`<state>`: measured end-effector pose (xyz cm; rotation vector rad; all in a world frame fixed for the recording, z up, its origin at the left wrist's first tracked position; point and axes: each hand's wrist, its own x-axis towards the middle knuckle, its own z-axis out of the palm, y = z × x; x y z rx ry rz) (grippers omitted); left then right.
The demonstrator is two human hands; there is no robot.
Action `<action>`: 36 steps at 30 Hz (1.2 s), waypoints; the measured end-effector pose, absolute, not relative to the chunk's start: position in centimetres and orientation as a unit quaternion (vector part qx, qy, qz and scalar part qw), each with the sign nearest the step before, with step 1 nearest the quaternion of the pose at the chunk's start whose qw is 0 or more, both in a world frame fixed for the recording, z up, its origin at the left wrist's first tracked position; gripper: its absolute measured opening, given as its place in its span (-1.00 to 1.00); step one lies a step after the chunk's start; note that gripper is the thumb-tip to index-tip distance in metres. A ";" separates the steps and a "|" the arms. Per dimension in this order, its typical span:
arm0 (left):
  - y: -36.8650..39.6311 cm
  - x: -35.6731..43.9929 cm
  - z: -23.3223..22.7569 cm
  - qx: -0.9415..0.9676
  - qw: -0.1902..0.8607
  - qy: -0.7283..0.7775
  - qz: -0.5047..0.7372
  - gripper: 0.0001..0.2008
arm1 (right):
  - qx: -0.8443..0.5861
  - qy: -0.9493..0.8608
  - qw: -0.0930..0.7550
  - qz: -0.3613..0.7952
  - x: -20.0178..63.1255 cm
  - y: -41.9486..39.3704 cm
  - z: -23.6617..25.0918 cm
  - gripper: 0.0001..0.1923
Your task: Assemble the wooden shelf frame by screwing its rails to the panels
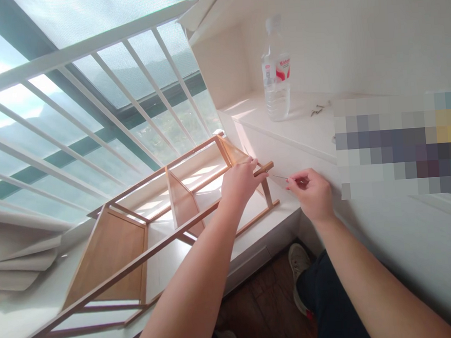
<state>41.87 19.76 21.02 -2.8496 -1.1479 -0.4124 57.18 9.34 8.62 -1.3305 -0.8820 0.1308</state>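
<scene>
In the head view, a light brown wooden shelf frame [138, 242] with flat panels and thin rails lies on its side on the white window ledge [24, 327]. The left hand [242, 180] closes around the frame's top rail near its far end, fingers curled over the wood. Just to the right of that rail end, the right hand [312, 191] pinches a thin metal screw [278, 176] between thumb and fingertips, its tip pointing at the rail end. Behind the frame, a clear plastic water bottle [276, 72] stands upright on the white desk [303, 127], with a few small dark screws [316, 110] lying near it.
</scene>
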 end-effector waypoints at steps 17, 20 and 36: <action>19.8 42.0 20.8 -0.916 0.027 -0.376 -0.138 -0.58 | -0.560 -0.517 0.640 -0.098 55.9 9.3 10.6 -0.86; 19.8 42.0 20.9 -0.916 0.026 -0.374 -0.141 -0.59 | -0.572 -0.510 0.636 -0.090 55.9 9.3 10.5 -0.82; 19.8 42.0 21.0 -0.916 0.019 -0.377 -0.136 -0.55 | -0.588 -0.525 0.609 -0.087 56.0 8.9 10.5 -0.75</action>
